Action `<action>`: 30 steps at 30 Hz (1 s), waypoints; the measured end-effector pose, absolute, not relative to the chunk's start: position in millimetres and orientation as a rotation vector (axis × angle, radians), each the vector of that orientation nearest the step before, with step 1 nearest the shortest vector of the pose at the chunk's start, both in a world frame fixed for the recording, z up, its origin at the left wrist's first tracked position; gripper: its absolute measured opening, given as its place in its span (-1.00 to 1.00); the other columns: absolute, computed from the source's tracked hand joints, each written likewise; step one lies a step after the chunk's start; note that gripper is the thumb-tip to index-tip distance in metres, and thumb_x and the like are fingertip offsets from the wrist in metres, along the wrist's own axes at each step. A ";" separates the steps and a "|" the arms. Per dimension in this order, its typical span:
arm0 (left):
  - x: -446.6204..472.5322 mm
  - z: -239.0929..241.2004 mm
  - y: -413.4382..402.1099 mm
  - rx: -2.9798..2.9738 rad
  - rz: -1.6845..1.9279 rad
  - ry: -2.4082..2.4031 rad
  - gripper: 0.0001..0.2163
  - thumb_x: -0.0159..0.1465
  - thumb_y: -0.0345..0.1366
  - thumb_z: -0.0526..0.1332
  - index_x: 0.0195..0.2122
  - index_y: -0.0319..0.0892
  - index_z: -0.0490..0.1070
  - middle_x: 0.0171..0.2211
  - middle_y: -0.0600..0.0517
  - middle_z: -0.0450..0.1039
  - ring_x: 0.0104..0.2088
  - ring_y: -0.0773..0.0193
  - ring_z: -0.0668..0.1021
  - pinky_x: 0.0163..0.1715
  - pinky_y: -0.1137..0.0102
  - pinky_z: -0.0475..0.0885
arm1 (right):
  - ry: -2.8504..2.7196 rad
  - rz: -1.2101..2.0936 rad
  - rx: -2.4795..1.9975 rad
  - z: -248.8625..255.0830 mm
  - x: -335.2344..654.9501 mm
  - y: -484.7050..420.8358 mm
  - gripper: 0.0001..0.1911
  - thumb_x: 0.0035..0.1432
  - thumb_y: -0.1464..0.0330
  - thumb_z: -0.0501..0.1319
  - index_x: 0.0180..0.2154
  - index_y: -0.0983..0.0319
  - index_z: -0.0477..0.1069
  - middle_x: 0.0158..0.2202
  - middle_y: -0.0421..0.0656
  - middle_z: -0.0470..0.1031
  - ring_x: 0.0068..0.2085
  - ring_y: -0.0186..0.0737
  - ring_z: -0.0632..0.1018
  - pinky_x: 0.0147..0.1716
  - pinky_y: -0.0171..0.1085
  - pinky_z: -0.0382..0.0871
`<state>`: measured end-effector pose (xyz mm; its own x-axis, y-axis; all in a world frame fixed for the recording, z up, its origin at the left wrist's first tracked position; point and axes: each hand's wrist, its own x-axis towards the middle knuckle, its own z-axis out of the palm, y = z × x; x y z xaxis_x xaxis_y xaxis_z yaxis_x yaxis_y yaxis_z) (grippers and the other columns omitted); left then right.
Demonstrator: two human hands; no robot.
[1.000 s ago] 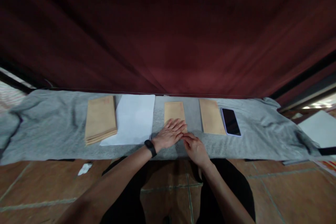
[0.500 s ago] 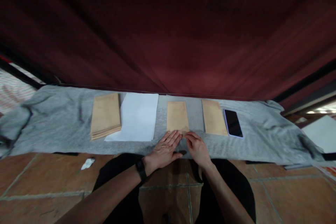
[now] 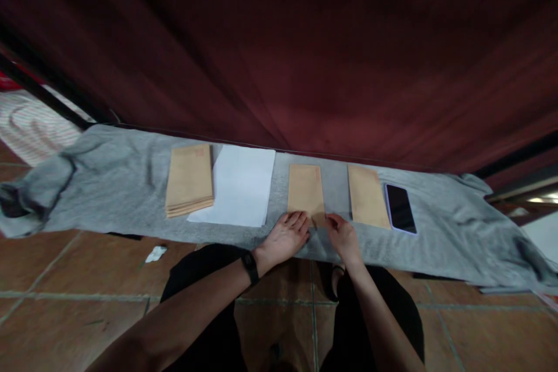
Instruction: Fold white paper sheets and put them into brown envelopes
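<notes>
A brown paper envelope [image 3: 304, 189] with a small red printed mark lies upright on the grey cloth in front of me. My left hand [image 3: 288, 236], a dark band on its wrist, rests over the envelope's lower left corner with the fingers laid on the paper. At the lower right corner, my right hand [image 3: 342, 238] has its thumb and fingers pinched together at the envelope's edge. The bottom edge between the hands is partly covered by the fingers.
Left of the hands lie white paper sheets [image 3: 244, 186], partly under a stack of brown envelopes [image 3: 189, 177]. A single envelope [image 3: 368, 196] and a phone [image 3: 400, 208] lie to the right. Dark red fabric [image 3: 279, 70] hangs behind the cloth-covered surface [image 3: 117, 186]. Crumpled white paper [image 3: 156, 253] is on the tiled floor.
The view has shifted and tilted slightly. My left hand's fingers are drawn in more, and my right hand has moved from the bottom edge to the envelope's right corner. The bottom edge now lies flatter.
</notes>
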<state>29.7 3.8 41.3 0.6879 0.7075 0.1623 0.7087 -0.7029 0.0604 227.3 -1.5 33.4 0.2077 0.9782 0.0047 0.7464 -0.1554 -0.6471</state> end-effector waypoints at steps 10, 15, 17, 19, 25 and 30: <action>46.2 54.4 18.8 -2.800 -0.398 -1.381 -0.82 0.37 -0.39 0.14 -0.03 -0.21 0.39 -0.09 -0.11 0.51 -0.08 0.10 0.56 -0.16 0.29 0.45 | -0.937 1.140 -1.469 43.5 223.1 11.2 -0.61 -0.02 0.02 0.33 -0.33 0.20 0.52 -0.40 -0.17 0.56 -0.41 -0.23 0.50 -0.42 -0.28 0.37; 44.6 68.4 29.1 -2.774 -0.773 -1.634 -0.87 0.39 -0.41 0.07 -0.13 -0.16 0.38 -0.25 -0.06 0.51 -0.27 0.19 0.61 -0.39 0.39 0.43 | -0.746 1.389 -1.257 54.9 213.1 10.4 -0.52 -0.01 -0.03 0.37 -0.22 0.22 0.55 -0.27 -0.09 0.62 -0.36 -0.23 0.55 -0.36 -0.27 0.44; 42.8 73.7 33.3 -2.717 -1.154 -1.868 -0.89 0.41 -0.33 0.07 -0.22 -0.14 0.37 -0.32 -0.01 0.50 -0.34 0.24 0.60 -0.41 0.42 0.44 | -0.711 1.471 -1.265 55.1 209.4 10.6 -0.50 -0.04 -0.03 0.39 -0.22 0.22 0.56 -0.24 -0.08 0.63 -0.35 -0.22 0.57 -0.36 -0.27 0.46; 43.0 76.7 36.1 -2.600 -1.670 -2.119 -0.90 0.39 -0.25 0.10 -0.21 -0.12 0.36 -0.34 0.04 0.50 -0.41 0.30 0.59 -0.44 0.45 0.45 | -0.667 1.551 -1.251 54.1 204.5 10.3 -0.48 -0.07 -0.04 0.41 -0.22 0.22 0.56 -0.27 -0.10 0.62 -0.35 -0.22 0.59 -0.36 -0.27 0.47; 57.9 68.4 29.1 -1.987 -2.855 -2.653 -0.71 0.20 -0.21 0.30 -0.07 -0.17 0.41 -0.21 -0.01 0.57 -0.42 0.27 0.61 -0.45 0.38 0.56 | -0.620 1.572 -1.192 51.4 194.2 9.2 -0.56 -0.11 0.08 0.48 -0.27 0.22 0.53 -0.38 -0.20 0.58 -0.45 -0.29 0.54 -0.43 -0.30 0.46; 55.8 58.1 25.6 -1.793 -3.081 -2.796 -0.68 0.07 -0.23 0.40 -0.18 -0.22 0.46 -0.27 -0.03 0.58 -0.39 0.27 0.61 -0.40 0.40 0.57 | -0.756 1.458 -1.316 45.2 198.0 12.3 -0.56 -0.11 0.02 0.45 -0.36 0.23 0.50 -0.56 -0.28 0.45 -0.60 -0.37 0.39 -0.62 -0.34 0.33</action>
<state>55.8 25.6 58.1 0.0039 0.9573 -0.2890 -0.3805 0.2687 0.8849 198.0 12.3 45.2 0.0812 0.9355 -0.3440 -0.2576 -0.3137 -0.9139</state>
